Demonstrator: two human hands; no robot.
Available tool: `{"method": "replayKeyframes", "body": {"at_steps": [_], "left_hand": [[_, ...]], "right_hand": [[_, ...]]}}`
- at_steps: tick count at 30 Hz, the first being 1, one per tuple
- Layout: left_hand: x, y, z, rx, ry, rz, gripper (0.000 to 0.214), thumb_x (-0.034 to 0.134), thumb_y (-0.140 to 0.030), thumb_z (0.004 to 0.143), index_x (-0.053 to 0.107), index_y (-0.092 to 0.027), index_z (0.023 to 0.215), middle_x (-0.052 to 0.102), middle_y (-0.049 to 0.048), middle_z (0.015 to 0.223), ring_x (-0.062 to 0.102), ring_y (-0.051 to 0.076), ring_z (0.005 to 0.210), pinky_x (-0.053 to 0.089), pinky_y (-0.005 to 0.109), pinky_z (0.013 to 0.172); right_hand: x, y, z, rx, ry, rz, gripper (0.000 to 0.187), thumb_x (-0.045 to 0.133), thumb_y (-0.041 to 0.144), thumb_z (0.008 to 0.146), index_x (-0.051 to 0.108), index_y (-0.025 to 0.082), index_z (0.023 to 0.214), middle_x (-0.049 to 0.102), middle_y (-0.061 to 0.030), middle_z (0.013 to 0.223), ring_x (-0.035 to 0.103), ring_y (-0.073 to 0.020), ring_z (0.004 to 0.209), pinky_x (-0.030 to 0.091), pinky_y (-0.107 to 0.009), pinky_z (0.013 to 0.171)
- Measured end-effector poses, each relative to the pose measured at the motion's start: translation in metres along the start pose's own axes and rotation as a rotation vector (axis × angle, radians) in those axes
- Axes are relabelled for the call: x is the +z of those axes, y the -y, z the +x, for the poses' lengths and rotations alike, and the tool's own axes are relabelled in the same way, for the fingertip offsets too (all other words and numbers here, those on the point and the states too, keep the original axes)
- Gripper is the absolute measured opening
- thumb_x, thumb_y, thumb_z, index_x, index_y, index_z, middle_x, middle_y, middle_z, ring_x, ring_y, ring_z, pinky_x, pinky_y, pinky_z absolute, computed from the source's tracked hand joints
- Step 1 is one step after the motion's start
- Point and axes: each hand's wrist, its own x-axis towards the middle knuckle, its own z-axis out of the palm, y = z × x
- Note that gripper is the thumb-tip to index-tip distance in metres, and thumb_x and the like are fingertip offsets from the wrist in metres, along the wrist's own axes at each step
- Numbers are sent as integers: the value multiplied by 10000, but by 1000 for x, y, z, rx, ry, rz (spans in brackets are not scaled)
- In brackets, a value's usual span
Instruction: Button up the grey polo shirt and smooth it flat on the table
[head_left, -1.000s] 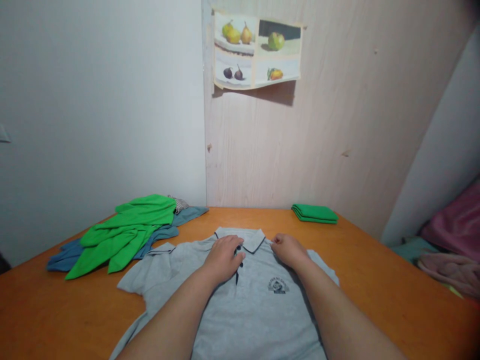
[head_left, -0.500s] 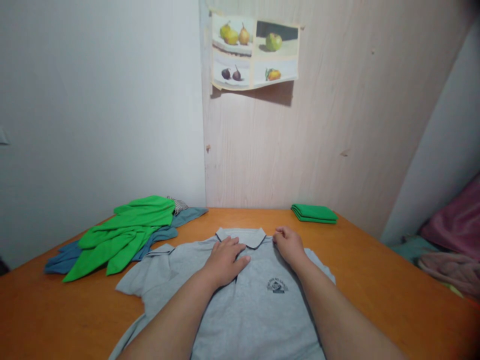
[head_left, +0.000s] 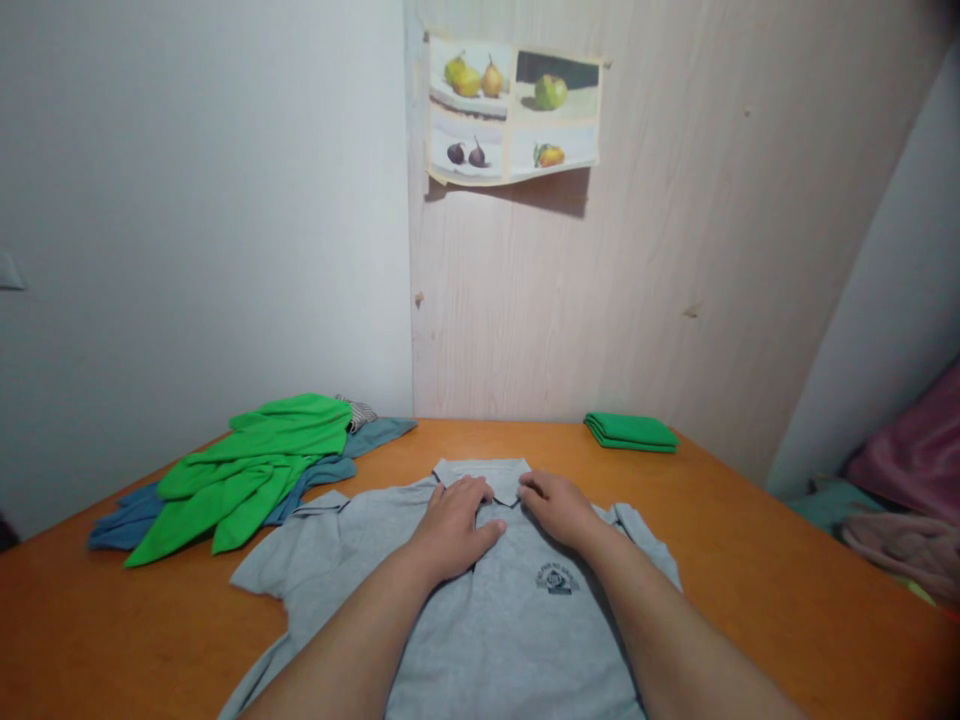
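Note:
A grey polo shirt lies front side up on the table, its collar at the far end and a dark printed badge on the chest. My left hand rests flat over the left part of the collar and the placket, thumb stretched away from the fingers. At the collar's right tip is my right hand, fingers loosely bent with their tips touching the fabric; its thumb is hidden. Both short sleeves are spread outward, the right one partly behind my forearm.
Bright green cloth lies in a loose heap over blue garments on the left of the orange table. A folded green cloth sits near the back right corner. Pink fabric is beyond the right edge.
My right hand has moved left from the shirt's shoulder to the collar tip, its fingers less curled. My left hand stays nearly in place on the collar.

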Motion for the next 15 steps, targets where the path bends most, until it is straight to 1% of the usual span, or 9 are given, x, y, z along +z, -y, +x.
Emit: {"method": "replayKeyframes", "body": {"at_steps": [2, 3, 5, 6, 8, 10, 13, 15], "left_hand": [[0, -1, 0, 7, 17, -9, 573, 501, -558, 904, 492, -248, 1385, 425, 86, 1540, 297, 309, 1456, 175, 589, 1183], [0, -1, 0, 9, 43, -8, 619, 476, -588, 910, 451, -253, 1430, 391, 82, 1562, 255, 315, 1474, 154, 601, 1183], [2, 0, -1, 16, 107, 4, 687, 426, -653, 913, 392, -275, 1485, 327, 71, 1597, 183, 330, 1496, 122, 620, 1180], [4, 0, -1, 19, 138, 16, 704, 407, -680, 909, 387, -288, 1493, 299, 65, 1609, 162, 337, 1500, 113, 627, 1177], [7, 2, -2, 23, 189, 45, 711, 376, -715, 904, 409, -309, 1486, 246, 54, 1628, 133, 348, 1504, 101, 639, 1171], [9, 4, -2, 27, 212, 70, 718, 353, -729, 903, 417, -314, 1485, 206, 48, 1639, 112, 348, 1507, 93, 643, 1169], [9, 4, -2, 24, 227, 85, 744, 333, -735, 902, 388, -303, 1506, 185, 49, 1643, 95, 336, 1512, 85, 636, 1173], [7, 4, -2, 19, 240, 87, 753, 333, -736, 899, 380, -301, 1511, 172, 47, 1645, 88, 331, 1513, 81, 629, 1177]], "right_hand": [[4, 5, -4, -44, 97, -53, 450, 569, 470, 876, 644, 284, 1279, 570, -74, 1424, 416, -317, 1381, 235, -511, 1140], [5, 6, -5, -54, 148, -88, 500, 548, 486, 889, 593, 290, 1346, 488, -76, 1499, 330, -338, 1433, 171, -575, 1150], [6, 8, -6, -62, 235, -152, 561, 465, 503, 933, 481, 283, 1449, 359, -79, 1580, 214, -348, 1480, 100, -639, 1144], [5, 8, -5, -61, 259, -172, 575, 432, 510, 947, 451, 275, 1471, 333, -81, 1592, 191, -344, 1487, 93, -645, 1144], [4, 8, -5, -60, 272, -184, 588, 415, 526, 952, 436, 268, 1480, 322, -83, 1597, 184, -340, 1490, 93, -638, 1149], [3, 7, -4, -56, 265, -193, 593, 416, 540, 949, 434, 276, 1480, 320, -81, 1598, 195, -334, 1488, 91, -635, 1151], [3, 2, -4, 6, 205, -209, 589, 427, 554, 943, 443, 296, 1471, 356, -61, 1583, 233, -313, 1478, 94, -617, 1160], [1, -3, -3, 77, 144, -220, 582, 424, 541, 945, 464, 269, 1457, 394, -76, 1562, 262, -328, 1465, 100, -637, 1151]]}}
